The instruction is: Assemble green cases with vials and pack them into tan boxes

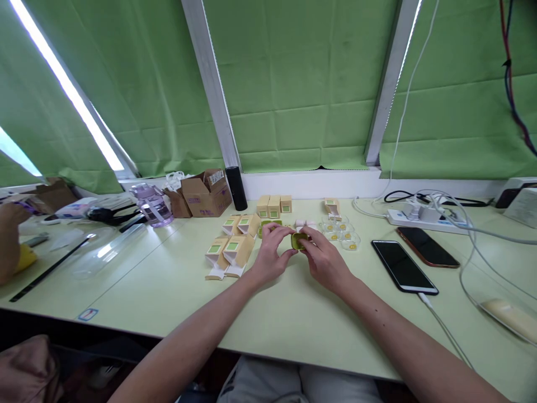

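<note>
A small, dark-green, open container (298, 241), square with rounded corners, is held just above the table in front of me. My left hand (272, 254) curls round its left side, thumb and index finger at the edge. From the right, my right hand (329, 261) grips it, with fingers at the rim and partly over the opening. What lies inside is hidden. Behind my left fingers a light-green piece (268, 226) shows in part. Clear round cups with yellow centres (342, 232) stand beyond my right hand. Small white-pink pieces (305, 223) lie behind the container.
Open cream cartons (230, 249) stand left of my hands, closed ones (274, 207) farther back. A cardboard box (207, 194), black cylinder (236, 188) and purple bottle (151, 205) stand back left. Phones (403, 266), cables and a power strip (432, 221) lie right. Another person's arm (9, 240) is far left.
</note>
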Demonstrator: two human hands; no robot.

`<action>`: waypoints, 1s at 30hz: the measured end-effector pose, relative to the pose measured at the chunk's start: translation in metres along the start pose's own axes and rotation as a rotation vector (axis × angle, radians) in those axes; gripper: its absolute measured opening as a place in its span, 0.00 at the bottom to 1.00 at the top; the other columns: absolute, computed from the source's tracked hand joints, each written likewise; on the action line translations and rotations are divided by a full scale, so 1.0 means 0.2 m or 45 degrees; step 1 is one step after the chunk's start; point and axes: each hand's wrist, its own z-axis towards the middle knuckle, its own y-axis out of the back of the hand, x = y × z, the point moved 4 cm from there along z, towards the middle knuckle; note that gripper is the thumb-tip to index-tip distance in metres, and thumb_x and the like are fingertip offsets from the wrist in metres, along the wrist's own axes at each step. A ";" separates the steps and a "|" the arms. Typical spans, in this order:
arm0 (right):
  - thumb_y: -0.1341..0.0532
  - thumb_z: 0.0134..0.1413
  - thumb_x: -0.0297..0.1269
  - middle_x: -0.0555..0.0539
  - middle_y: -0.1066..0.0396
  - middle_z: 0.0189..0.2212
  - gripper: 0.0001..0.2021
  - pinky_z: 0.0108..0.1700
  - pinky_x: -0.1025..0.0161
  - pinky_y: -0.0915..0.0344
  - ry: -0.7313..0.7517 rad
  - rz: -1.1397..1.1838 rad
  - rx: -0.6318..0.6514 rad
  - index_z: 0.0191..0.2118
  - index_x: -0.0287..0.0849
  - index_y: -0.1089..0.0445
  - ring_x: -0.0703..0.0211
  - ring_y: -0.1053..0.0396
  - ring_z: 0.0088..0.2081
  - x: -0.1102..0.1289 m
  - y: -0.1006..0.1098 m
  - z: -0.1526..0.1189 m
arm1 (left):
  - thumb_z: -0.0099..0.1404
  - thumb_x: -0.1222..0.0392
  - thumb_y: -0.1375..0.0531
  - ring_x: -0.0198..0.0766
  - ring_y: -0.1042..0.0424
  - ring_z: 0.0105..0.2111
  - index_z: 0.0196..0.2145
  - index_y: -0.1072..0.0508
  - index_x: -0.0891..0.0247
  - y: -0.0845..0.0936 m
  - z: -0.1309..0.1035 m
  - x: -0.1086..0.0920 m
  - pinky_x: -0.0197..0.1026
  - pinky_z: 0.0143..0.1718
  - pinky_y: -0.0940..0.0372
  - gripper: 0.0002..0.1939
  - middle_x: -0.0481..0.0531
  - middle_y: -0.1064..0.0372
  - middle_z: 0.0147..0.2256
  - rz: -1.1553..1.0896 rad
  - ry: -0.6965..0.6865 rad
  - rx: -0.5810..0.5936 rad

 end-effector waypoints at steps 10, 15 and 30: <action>0.45 0.70 0.27 0.36 0.28 0.57 0.16 0.51 0.47 0.21 -0.022 0.045 -0.126 0.56 0.47 0.29 0.45 0.24 0.54 -0.01 0.02 -0.02 | 0.67 0.61 0.33 0.54 0.37 0.57 0.56 0.26 0.58 -0.01 0.00 0.00 0.60 0.57 0.35 0.19 0.58 0.24 0.48 -0.021 0.018 -0.002; 0.46 0.70 0.27 0.36 0.28 0.57 0.16 0.50 0.47 0.21 -0.021 0.046 -0.121 0.57 0.47 0.29 0.45 0.24 0.53 -0.01 0.01 -0.02 | 0.68 0.60 0.34 0.55 0.36 0.57 0.56 0.26 0.58 0.00 0.00 0.00 0.60 0.56 0.35 0.19 0.59 0.25 0.48 -0.018 0.020 -0.008; 0.46 0.70 0.26 0.36 0.29 0.59 0.18 0.50 0.46 0.21 -0.014 0.074 -0.097 0.58 0.48 0.29 0.44 0.25 0.55 -0.01 0.01 -0.02 | 0.68 0.59 0.33 0.55 0.35 0.56 0.55 0.25 0.58 0.00 0.00 0.00 0.61 0.57 0.35 0.19 0.59 0.24 0.47 0.013 -0.014 -0.041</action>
